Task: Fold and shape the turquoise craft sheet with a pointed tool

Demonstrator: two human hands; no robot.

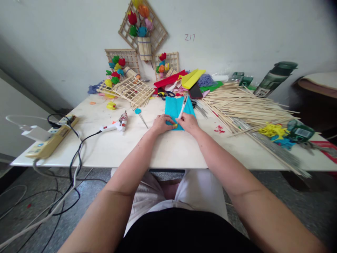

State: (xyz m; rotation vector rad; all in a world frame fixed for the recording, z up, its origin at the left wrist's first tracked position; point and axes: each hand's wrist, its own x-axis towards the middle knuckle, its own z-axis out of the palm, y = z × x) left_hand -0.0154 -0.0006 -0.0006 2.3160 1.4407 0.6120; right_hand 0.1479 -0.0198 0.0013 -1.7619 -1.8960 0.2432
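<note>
A sheet of blue crepe paper [172, 105] lies flat on the table in front of me. My left hand [161, 124] rests over its left edge, with thumb and fingertips pressing a small yellowish piece [175, 125] against the paper; its exact kind is too small to tell. In my right hand [188, 123] is a white pen [183, 106], held upright at a slant, its lower end down by the yellowish piece and partly hidden by the fingers. Scissors [201, 109] lie at the paper's right edge, partly covered.
To the left are a glue gun [116, 124], a blue disc on a stick [138, 111] and a power strip [55, 138] with trailing cables. Wooden sticks [242, 105] and a green bottle [275, 80] are at right. Lattice panels [131, 89] with paper flowers stand behind.
</note>
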